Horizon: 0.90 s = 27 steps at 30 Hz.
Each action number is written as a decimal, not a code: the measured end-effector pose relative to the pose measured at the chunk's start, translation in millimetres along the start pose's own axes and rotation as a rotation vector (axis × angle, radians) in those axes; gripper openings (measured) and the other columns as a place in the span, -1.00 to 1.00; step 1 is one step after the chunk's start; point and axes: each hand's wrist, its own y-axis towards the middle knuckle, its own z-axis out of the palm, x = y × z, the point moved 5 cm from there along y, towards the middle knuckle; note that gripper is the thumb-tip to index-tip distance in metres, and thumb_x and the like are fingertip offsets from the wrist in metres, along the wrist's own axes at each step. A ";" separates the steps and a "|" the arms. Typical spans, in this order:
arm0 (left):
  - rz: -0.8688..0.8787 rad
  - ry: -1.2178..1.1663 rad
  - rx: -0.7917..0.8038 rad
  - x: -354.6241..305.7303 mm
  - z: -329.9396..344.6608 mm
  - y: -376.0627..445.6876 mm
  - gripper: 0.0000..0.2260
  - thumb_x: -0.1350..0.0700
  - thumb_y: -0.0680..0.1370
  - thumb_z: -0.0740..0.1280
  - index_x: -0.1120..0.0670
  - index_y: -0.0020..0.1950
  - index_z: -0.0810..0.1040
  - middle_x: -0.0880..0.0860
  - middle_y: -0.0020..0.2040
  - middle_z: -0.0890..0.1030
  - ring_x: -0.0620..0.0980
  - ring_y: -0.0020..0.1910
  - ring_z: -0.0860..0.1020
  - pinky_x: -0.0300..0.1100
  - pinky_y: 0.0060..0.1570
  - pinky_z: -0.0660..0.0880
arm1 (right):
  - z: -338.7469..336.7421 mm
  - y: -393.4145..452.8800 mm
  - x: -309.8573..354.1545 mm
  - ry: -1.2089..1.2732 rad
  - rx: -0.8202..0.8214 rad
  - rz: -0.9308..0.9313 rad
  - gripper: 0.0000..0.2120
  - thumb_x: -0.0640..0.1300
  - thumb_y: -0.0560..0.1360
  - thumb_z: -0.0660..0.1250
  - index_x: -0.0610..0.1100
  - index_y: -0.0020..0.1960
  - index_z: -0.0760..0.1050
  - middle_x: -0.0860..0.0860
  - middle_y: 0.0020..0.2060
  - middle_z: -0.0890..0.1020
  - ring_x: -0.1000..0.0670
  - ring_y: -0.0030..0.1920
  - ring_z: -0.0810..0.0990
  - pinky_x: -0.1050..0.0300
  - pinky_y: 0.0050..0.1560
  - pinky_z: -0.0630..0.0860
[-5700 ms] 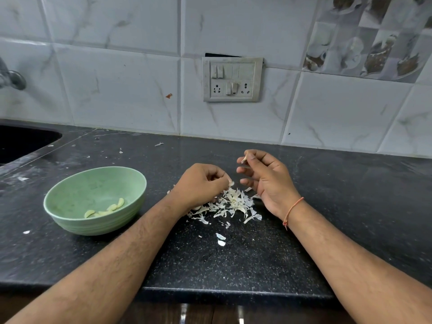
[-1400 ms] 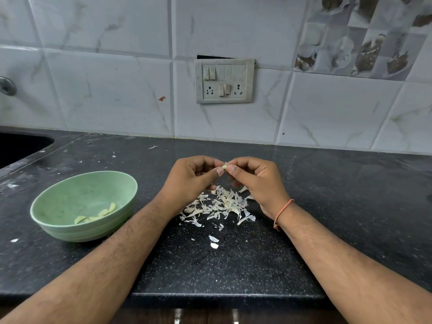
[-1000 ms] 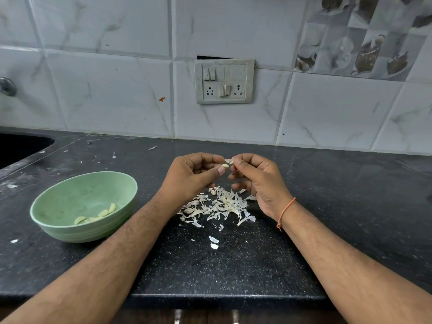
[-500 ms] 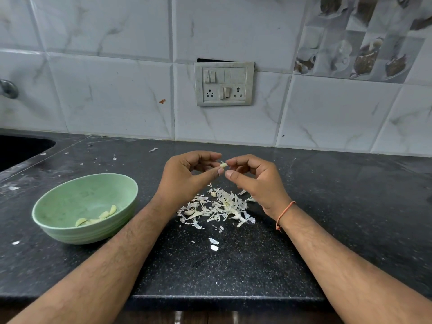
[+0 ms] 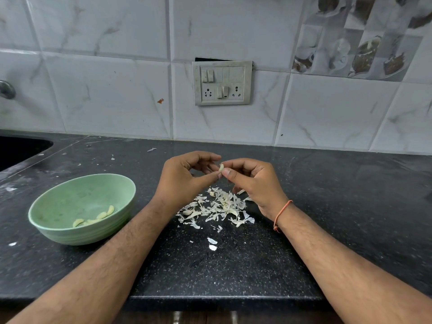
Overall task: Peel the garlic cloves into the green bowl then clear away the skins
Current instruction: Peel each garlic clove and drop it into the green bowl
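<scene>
We have one garlic clove (image 5: 221,167) pinched between both hands, raised above the heap of skins (image 5: 217,206) on the dark surface (image 5: 327,206). Our left hand (image 5: 184,181) holds it between thumb and fingertips, and the grip of our right hand (image 5: 252,181) is narrow too, thumb and forefinger closed on the same clove. The clove is small here, so we cannot tell how much skin is left on it.

To peel well, we should keep the left hand steady and let the right thumbnail lift the skin from one end, pulling it off in strips so they drop onto the heap. Once bare, the clove goes left to the green bowl (image 5: 58,206), where a few peeled cloves (image 5: 95,218) already lie.
</scene>
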 end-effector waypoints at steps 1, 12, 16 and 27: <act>-0.001 0.005 0.002 0.3 0.3 -0.1 -0.69 0.14 0.45 0.65 -0.01 0.16 0.74 -0.11 -0.08 0.76 -0.10 -0.06 0.72 -0.33 -0.16 0.60 | 0.5 0.0 -0.5 0.010 0.002 0.005 -0.85 -0.25 0.55 0.54 -0.18 0.11 0.75 -0.16 -0.10 0.77 -0.02 -0.14 0.67 0.03 -0.25 0.65; -0.031 0.049 0.018 3.7 3.2 0.9 -0.73 0.15 0.50 0.61 -0.01 0.18 0.73 -0.14 -0.07 0.76 -0.14 -0.07 0.72 -0.32 0.00 0.61 | 2.2 0.8 -4.5 0.035 -0.024 0.018 -0.85 -0.29 0.55 0.53 -0.24 0.12 0.73 -0.13 -0.13 0.77 -0.01 -0.13 0.70 0.09 -0.23 0.65; -0.089 0.084 0.000 3.2 0.0 -0.1 -0.84 0.05 0.53 0.59 -0.05 0.10 0.77 -0.17 -0.13 0.75 -0.20 -0.12 0.70 -0.39 -0.10 0.58 | 0.7 0.7 -3.2 0.025 -0.048 0.016 -0.84 -0.30 0.57 0.51 -0.22 0.14 0.74 -0.13 -0.08 0.78 -0.01 -0.10 0.72 0.10 -0.22 0.67; -0.113 0.168 0.015 7.6 2.0 0.2 -0.89 0.13 0.63 0.46 -0.07 0.02 0.75 -0.13 -0.18 0.67 -0.20 -0.42 0.46 -0.37 -0.37 0.38 | -0.6 -0.8 -0.3 0.009 -0.063 0.042 -0.82 -0.27 0.58 0.50 -0.19 0.17 0.74 -0.12 -0.08 0.79 -0.02 -0.15 0.72 0.13 -0.22 0.66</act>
